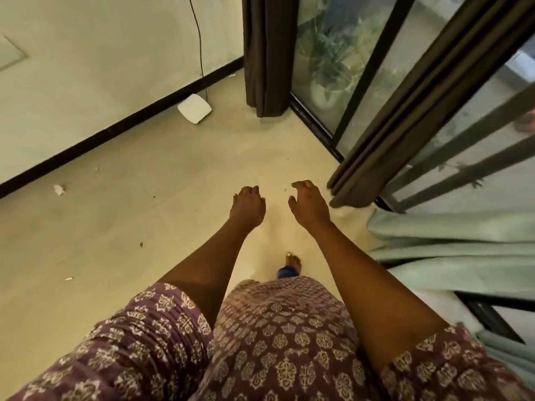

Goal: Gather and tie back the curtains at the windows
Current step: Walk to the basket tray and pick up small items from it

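Note:
A dark brown curtain (405, 111) hangs gathered in front of the glass door on the right, its hem near the floor. A second dark brown curtain (267, 53) hangs bunched in the far corner. A pale green curtain (451, 256) spreads out at the right, below the brown one. My left hand (247, 205) and my right hand (308, 204) reach forward over the floor with fingers loosely curled, holding nothing. The right hand is just left of the nearer brown curtain's hem, not touching it.
The glass door with its black frame (315, 125) runs along the right, with a potted plant (327, 68) outside. A white flat device (194, 108) with a black cable lies by the wall. Paper scraps (59, 189) dot the cream floor. My bare foot (293, 261) shows below.

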